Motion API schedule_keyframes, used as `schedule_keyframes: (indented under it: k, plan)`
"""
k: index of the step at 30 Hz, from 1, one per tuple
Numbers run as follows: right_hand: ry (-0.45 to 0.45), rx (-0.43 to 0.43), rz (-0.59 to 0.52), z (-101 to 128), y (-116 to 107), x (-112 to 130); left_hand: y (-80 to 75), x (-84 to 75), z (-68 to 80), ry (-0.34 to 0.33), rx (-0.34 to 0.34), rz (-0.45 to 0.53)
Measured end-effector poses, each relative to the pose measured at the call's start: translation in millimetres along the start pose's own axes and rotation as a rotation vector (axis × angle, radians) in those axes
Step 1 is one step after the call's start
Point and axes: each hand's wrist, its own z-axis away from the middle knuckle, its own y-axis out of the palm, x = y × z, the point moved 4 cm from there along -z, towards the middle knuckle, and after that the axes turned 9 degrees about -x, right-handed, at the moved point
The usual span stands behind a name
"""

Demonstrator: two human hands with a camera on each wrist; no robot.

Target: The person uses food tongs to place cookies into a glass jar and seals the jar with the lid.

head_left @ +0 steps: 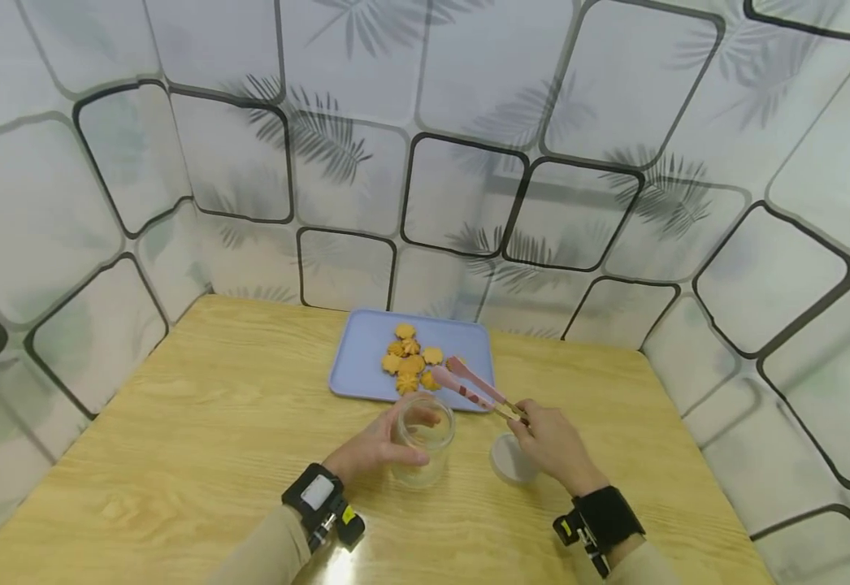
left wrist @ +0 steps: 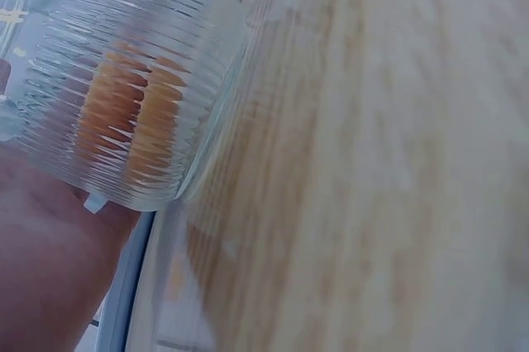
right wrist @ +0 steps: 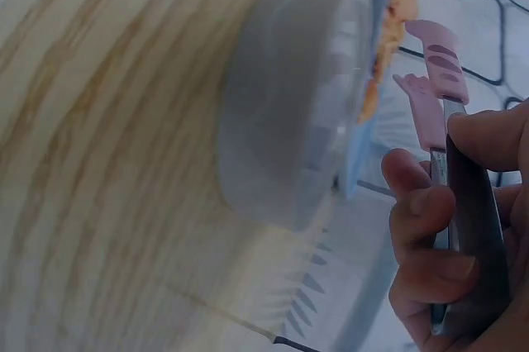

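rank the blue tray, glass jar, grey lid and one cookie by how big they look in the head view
1. blue tray
2. glass jar
3. grey lid, partly hidden by the right hand
4. one cookie

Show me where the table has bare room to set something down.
Bare: the table left of the tray and jar, and the strip right of the right hand. Crowded: the middle, where the left hand, jar, lid, tongs and cookies cluster.
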Motion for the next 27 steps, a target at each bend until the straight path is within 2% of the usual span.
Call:
schedule_keyframes:
  k: [6,10,20,27]
  plan:
    - [0.011,0.054,0.039,-3,17,0,3.8,1.2,-0.4,0.045,-0.004,0.016]
    - [-0.011,0.072,0.05,-7,19,6,3.1,1.6,-0.1,0.028,-0.008,0.019]
    - [-0.096,-0.03,0.106,-8,18,9,2.9,-1.0,-3.5,0.028,-0.012,0.009]
    - [-0.138,-0.086,0.05,-2,11,8,1.1,0.8,-3.6,0.031,-0.001,0.007]
